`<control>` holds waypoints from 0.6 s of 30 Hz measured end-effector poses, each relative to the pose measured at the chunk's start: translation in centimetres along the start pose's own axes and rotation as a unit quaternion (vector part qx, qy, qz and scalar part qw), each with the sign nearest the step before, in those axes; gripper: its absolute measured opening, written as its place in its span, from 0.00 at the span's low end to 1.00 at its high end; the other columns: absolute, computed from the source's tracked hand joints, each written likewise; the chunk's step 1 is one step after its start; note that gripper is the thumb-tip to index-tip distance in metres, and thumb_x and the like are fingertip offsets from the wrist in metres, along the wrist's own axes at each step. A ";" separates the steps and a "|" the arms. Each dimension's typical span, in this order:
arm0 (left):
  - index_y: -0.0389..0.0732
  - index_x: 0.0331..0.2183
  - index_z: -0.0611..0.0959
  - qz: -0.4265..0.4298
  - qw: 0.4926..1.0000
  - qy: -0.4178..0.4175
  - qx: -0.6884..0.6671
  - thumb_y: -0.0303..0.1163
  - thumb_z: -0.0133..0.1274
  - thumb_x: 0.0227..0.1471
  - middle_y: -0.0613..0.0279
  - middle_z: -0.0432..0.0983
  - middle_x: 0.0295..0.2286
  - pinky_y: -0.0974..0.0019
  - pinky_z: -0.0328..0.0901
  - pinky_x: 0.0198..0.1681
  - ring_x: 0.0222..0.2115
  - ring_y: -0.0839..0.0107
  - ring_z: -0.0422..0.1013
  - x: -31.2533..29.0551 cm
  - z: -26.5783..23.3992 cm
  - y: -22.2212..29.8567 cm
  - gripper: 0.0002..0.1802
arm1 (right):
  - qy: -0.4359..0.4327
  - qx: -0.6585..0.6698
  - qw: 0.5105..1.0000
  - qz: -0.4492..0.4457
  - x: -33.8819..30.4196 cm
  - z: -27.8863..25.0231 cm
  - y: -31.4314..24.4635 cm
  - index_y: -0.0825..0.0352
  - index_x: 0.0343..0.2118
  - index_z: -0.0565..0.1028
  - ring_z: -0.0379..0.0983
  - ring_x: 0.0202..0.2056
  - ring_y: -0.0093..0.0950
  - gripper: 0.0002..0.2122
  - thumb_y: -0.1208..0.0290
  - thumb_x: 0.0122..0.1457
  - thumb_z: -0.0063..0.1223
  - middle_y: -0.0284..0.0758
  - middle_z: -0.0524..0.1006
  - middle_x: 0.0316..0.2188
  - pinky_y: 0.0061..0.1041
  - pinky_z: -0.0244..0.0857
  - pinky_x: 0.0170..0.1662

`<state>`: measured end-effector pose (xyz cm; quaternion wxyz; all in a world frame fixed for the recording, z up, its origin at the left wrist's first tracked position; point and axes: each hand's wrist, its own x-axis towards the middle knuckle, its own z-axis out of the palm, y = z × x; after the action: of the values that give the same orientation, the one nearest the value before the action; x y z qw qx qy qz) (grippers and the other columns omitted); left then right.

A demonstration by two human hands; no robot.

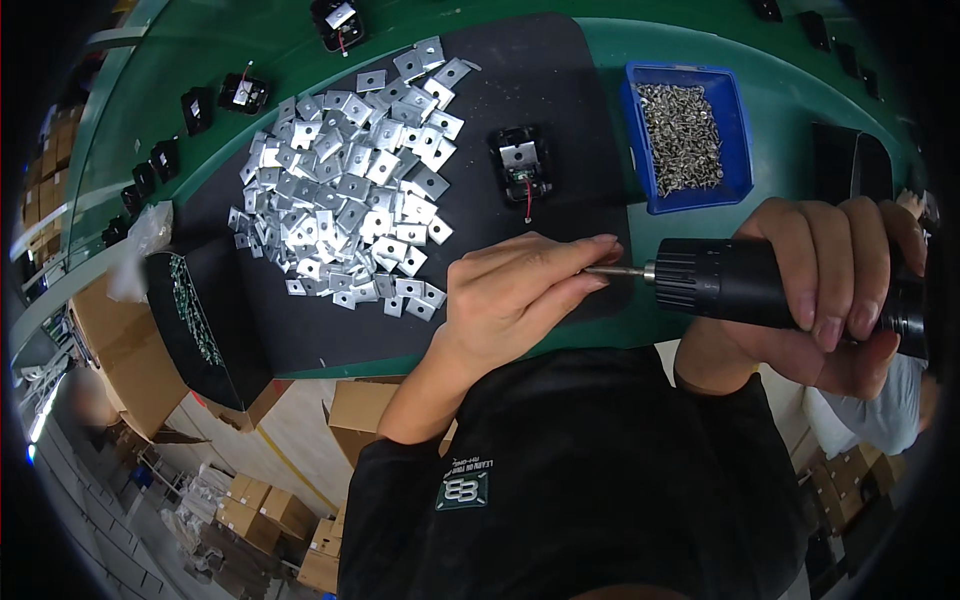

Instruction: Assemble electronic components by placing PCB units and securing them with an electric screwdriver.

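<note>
My right hand (825, 265) is wrapped around a black electric screwdriver (705, 280), held level with its bit (625, 271) pointing left. My left hand (510, 300) pinches at the tip of that bit with thumb and forefinger; whatever sits between those fingertips is too small to make out. Beyond the hands, a small black housing (520, 165) lies on the dark mat, with a metal plate inside and a short red wire hanging out. Left of it spreads a heap of bent silver metal plates (350, 185), each with a hole.
A blue tray (740, 130) full of small screws (685, 140) stands at the right. More black housings (243, 92) line the table's far and left edges. A black box (225, 330) with green parts is at the left, near a cardboard box (120, 340). Another person (875, 410) is at the right edge.
</note>
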<state>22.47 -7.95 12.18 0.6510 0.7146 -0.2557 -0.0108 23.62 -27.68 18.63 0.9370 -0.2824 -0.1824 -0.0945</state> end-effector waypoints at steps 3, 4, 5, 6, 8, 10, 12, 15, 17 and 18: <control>0.25 0.32 0.78 0.012 1.000 0.008 -0.006 0.23 0.56 0.41 0.49 0.77 0.26 0.71 0.70 0.29 0.25 0.65 0.76 -0.2 0.2 -0.1 0.13 | -0.007 0.006 1.000 0.002 -0.1 -0.2 -0.1 0.64 0.39 0.63 0.67 0.21 0.15 0.22 0.77 0.38 0.58 0.24 0.68 0.22 0.13 0.63 0.30; 0.25 0.32 0.78 0.009 1.000 0.013 -0.015 0.24 0.57 0.41 0.48 0.77 0.26 0.71 0.69 0.29 0.25 0.64 0.76 -0.2 0.3 0.0 0.13 | -0.009 0.007 1.000 0.001 -0.2 -0.2 -0.1 0.64 0.39 0.63 0.67 0.21 0.15 0.22 0.77 0.38 0.58 0.24 0.68 0.22 0.13 0.64 0.30; 0.25 0.32 0.78 0.006 1.000 0.017 -0.025 0.24 0.57 0.41 0.48 0.77 0.26 0.71 0.69 0.29 0.25 0.64 0.76 -0.3 0.4 0.0 0.14 | -0.009 0.007 1.000 0.001 -0.2 -0.1 -0.1 0.64 0.39 0.63 0.67 0.21 0.15 0.22 0.77 0.38 0.58 0.24 0.68 0.22 0.13 0.64 0.30; 0.25 0.32 0.78 0.005 1.000 0.017 -0.025 0.24 0.57 0.41 0.48 0.77 0.26 0.71 0.69 0.29 0.25 0.64 0.76 -0.4 0.5 -0.1 0.14 | -0.005 0.011 1.000 -0.002 -0.2 0.0 0.0 0.64 0.39 0.63 0.67 0.21 0.15 0.22 0.77 0.38 0.58 0.24 0.68 0.23 0.14 0.64 0.30; 0.25 0.31 0.78 0.028 0.998 0.035 -0.044 0.26 0.58 0.40 0.49 0.77 0.25 0.72 0.69 0.28 0.23 0.65 0.75 -0.6 0.8 -0.4 0.15 | -0.001 0.014 1.000 -0.004 -0.2 0.0 0.0 0.64 0.39 0.63 0.67 0.21 0.15 0.22 0.77 0.38 0.58 0.25 0.68 0.23 0.14 0.64 0.30; 0.27 0.31 0.79 0.041 0.998 0.036 -0.030 0.26 0.59 0.38 0.52 0.77 0.25 0.71 0.68 0.26 0.23 0.66 0.75 -0.6 0.8 -0.6 0.15 | -0.011 0.021 1.000 0.003 -0.2 -0.1 0.0 0.65 0.39 0.63 0.68 0.21 0.16 0.22 0.77 0.38 0.58 0.25 0.69 0.23 0.14 0.65 0.30; 0.28 0.31 0.79 0.055 0.998 0.038 -0.017 0.25 0.60 0.36 0.55 0.78 0.25 0.71 0.67 0.25 0.23 0.67 0.75 -0.5 0.8 -0.7 0.15 | -0.018 0.018 1.000 0.002 -0.1 -0.2 0.0 0.65 0.39 0.63 0.68 0.21 0.16 0.22 0.77 0.38 0.58 0.25 0.69 0.23 0.14 0.65 0.30; 0.29 0.30 0.79 0.064 0.997 0.031 0.017 0.26 0.60 0.36 0.55 0.78 0.24 0.71 0.67 0.24 0.21 0.67 0.74 -0.3 0.6 -0.7 0.15 | -0.029 0.013 1.000 0.000 -0.2 -0.3 0.1 0.65 0.39 0.63 0.68 0.22 0.16 0.22 0.76 0.38 0.58 0.25 0.69 0.23 0.13 0.65 0.30; 0.29 0.30 0.80 0.066 0.997 0.023 0.014 0.26 0.60 0.36 0.56 0.77 0.24 0.71 0.66 0.24 0.21 0.68 0.73 -0.4 0.6 -0.8 0.15 | -0.033 0.011 0.999 -0.001 -0.1 -0.4 0.2 0.65 0.40 0.63 0.68 0.22 0.16 0.22 0.76 0.39 0.58 0.25 0.69 0.23 0.13 0.65 0.30; 0.29 0.30 0.80 0.066 0.997 0.023 0.013 0.26 0.60 0.36 0.56 0.77 0.24 0.71 0.66 0.24 0.21 0.68 0.73 -0.3 0.6 -0.8 0.15 | -0.037 0.012 0.999 0.000 -0.1 -0.4 0.1 0.65 0.40 0.63 0.68 0.22 0.16 0.22 0.76 0.39 0.58 0.25 0.69 0.23 0.13 0.65 0.30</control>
<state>22.27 -8.37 11.19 0.6467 0.7045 -0.2876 0.0521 23.69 -27.79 18.18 0.9328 -0.2748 -0.2182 -0.0819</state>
